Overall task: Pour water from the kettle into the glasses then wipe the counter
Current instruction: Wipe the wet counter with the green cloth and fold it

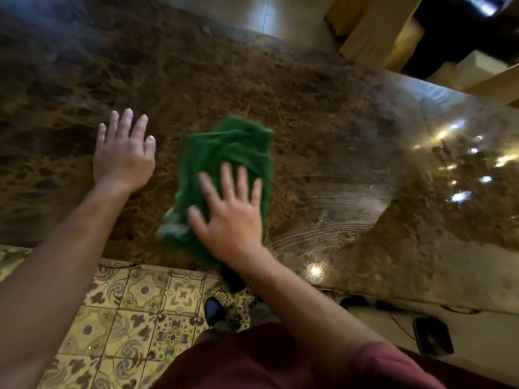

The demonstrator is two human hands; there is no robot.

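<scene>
A crumpled green cloth [227, 153] lies on the brown marbled counter [196, 80], near its front edge. My right hand [233, 214] presses flat on the cloth's near half, fingers straight and spread. My left hand [123, 155] rests flat on the bare counter to the left of the cloth, a short gap apart from it. Curved wet streaks [337, 220] shine on the counter to the right of the cloth. No kettle or glasses are in view.
The counter's front edge runs just below my hands, over a patterned tile floor [134, 318]. My dark shoe [213, 310] stands by the edge. A black box with cables [432, 335] lies on the floor at the right. Pale furniture [379, 37] stands beyond the counter's far edge.
</scene>
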